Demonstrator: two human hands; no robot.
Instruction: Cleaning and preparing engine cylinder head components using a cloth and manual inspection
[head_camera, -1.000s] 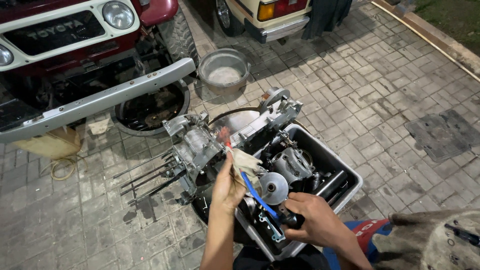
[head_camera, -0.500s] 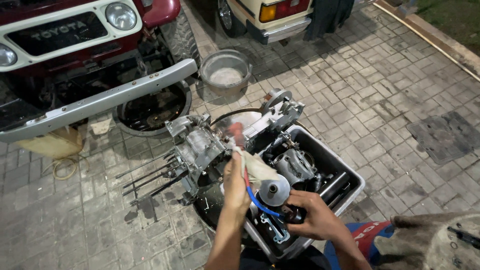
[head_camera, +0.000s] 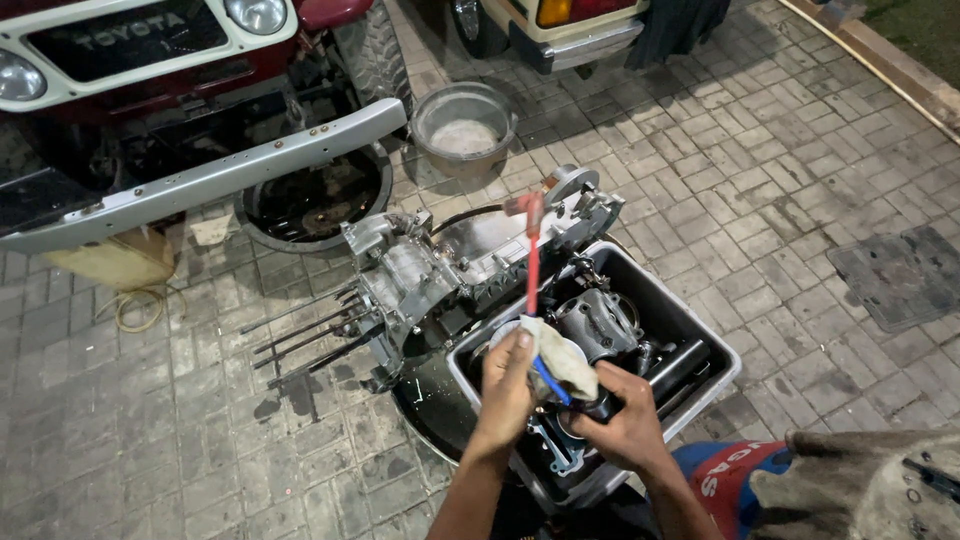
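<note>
Left hand (head_camera: 505, 385) grips a dirty rag (head_camera: 565, 358) wrapped round a red-and-blue toothbrush (head_camera: 533, 265), likely wiping it, bristle end pointing up. Right hand (head_camera: 625, 425) pinches the brush's lower blue end to steady it. Both over a white tub (head_camera: 715, 355) of engine parts, just right of the engine case (head_camera: 420, 280) on the paved floor.
</note>
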